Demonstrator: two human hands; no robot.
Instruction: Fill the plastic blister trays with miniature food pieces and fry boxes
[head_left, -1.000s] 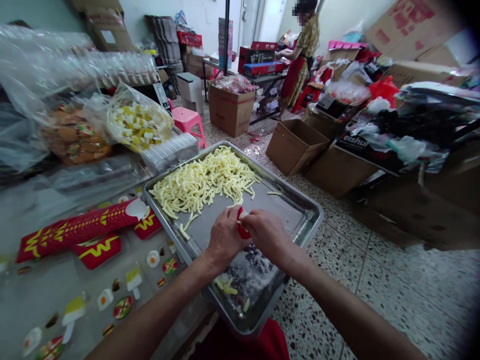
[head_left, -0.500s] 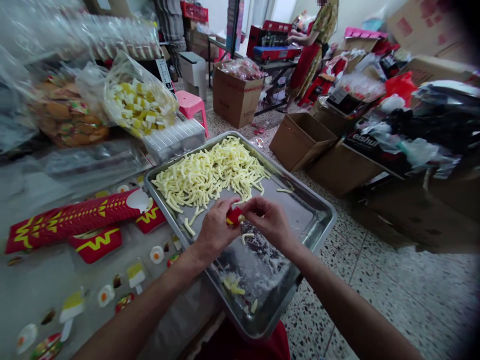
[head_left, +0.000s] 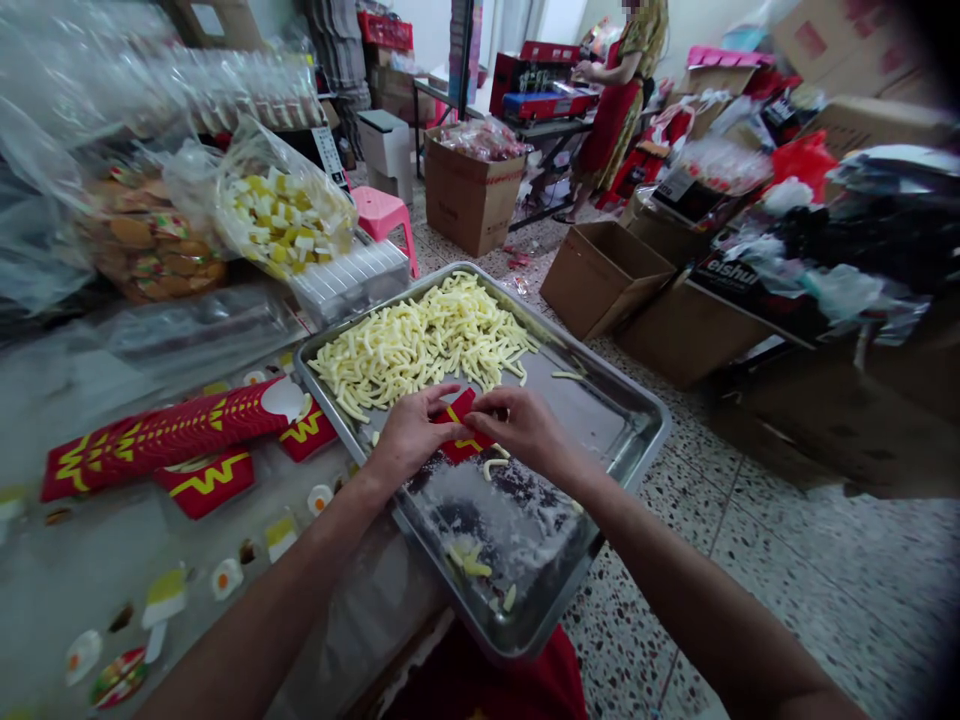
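Pink stool [head_left: 381, 213] near cardboard box [head_left: 471, 205]

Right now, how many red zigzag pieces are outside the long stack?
3: the held piece, between the left hand and right hand; the front piece, on the near side of the stack; the end piece, between stack and tray. More may be hidden.

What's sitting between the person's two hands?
A red carton with yellow markings, between the left hand and the right hand, over the metal tray; the head view shows it.
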